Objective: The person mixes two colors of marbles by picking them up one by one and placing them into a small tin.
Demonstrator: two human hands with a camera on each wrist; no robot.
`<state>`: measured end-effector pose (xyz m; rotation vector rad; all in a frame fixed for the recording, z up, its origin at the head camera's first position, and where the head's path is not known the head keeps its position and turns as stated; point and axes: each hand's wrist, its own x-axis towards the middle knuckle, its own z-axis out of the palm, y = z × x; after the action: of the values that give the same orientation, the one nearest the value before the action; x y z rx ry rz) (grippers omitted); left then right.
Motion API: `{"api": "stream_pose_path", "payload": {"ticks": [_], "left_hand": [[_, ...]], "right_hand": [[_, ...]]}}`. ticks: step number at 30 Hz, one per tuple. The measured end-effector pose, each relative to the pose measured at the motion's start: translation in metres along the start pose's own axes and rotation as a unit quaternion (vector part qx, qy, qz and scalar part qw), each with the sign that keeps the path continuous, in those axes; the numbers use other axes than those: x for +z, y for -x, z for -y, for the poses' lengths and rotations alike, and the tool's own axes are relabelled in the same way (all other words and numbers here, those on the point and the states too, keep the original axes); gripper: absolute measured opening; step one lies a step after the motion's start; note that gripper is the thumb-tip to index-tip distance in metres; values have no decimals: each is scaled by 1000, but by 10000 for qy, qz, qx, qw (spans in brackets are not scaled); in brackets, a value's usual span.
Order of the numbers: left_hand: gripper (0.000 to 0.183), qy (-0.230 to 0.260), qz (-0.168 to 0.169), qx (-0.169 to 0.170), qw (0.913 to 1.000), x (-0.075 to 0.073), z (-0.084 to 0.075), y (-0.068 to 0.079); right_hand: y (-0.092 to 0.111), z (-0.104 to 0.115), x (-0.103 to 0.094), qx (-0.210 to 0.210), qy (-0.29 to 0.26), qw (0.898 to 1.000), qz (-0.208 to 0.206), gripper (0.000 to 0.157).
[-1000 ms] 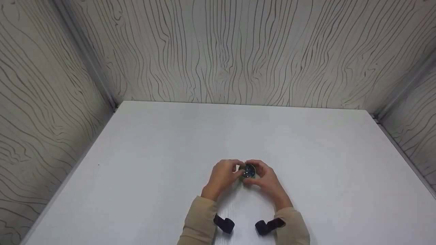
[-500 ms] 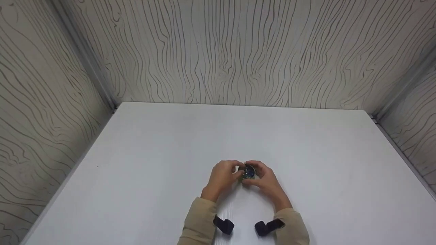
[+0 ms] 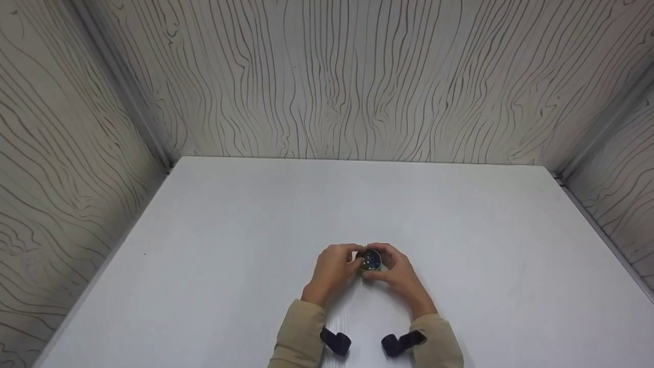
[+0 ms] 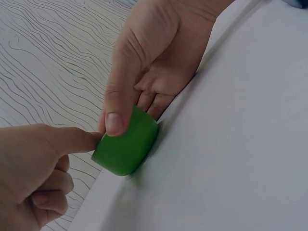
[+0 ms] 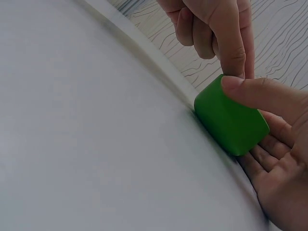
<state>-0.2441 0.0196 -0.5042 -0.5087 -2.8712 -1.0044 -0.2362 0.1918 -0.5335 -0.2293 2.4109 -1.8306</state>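
A small round green container (image 3: 371, 260) stands on the white table near its front middle. From above, its top looks dark with shiny blue specks, too small to tell apart. My right hand (image 3: 401, 271) holds it from the right, thumb on the near side and fingers behind. In the right wrist view, the right thumb lies over the smooth green wall of the container (image 5: 231, 118). At the rim on the left, my left hand (image 3: 331, 268) pinches with thumb and index finger. Its other fingers curl in, as the left wrist view of the left hand (image 4: 33, 173) shows.
The white table (image 3: 230, 214) spreads around both hands. Wood-grain patterned panels (image 3: 332, 76) rise behind it and at both sides, with grey posts (image 3: 122, 82) at the corners. Black wrist mounts (image 3: 335, 341) stick out from the beige sleeves (image 3: 297, 332).
The head view has tilted slightly, so the scene sits a little lower. Both hands keep almost the same hold on the green container.
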Motion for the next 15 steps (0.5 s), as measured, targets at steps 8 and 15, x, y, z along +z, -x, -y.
{"api": "stream_pose_path", "payload": {"ticks": [8, 15], "left_hand": [[21, 147, -215, 232, 9994, -3, 3, 0], [14, 213, -1550, -33, 9877, -11, 11, 3]], "right_hand": [[-1, -3, -1, 43, -167, 9999, 17, 67], [-11, 1, -11, 524, -797, 9942, -495, 55]]}}
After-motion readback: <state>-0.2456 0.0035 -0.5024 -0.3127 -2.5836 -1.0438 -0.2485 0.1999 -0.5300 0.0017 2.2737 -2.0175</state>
